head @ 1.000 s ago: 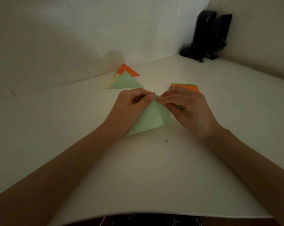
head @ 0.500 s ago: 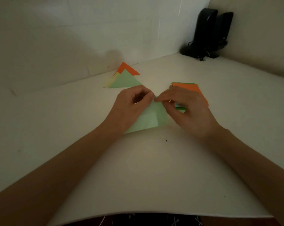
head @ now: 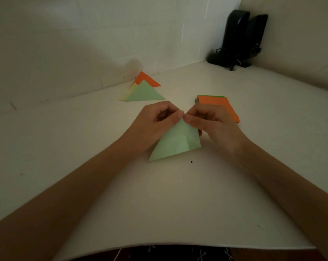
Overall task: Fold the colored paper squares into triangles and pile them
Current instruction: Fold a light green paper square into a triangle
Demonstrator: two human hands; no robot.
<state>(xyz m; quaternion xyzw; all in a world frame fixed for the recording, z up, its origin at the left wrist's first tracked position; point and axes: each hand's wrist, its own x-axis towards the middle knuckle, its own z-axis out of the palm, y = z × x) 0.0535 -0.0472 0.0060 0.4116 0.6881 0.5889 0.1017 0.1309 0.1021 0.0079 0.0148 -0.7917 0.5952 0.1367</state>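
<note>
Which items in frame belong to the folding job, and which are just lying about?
Job:
- green paper, top corner pinched by the left hand and right hand
- pile of folded triangles, green on top
- stack of unfolded squares, orange on top

Lying about:
- black speakers with their cable, in the far corner
- tiny dark speck on the table

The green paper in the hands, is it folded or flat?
Folded. The green paper forms a triangle, the left hand and right hand pinching its top corner together.
</note>
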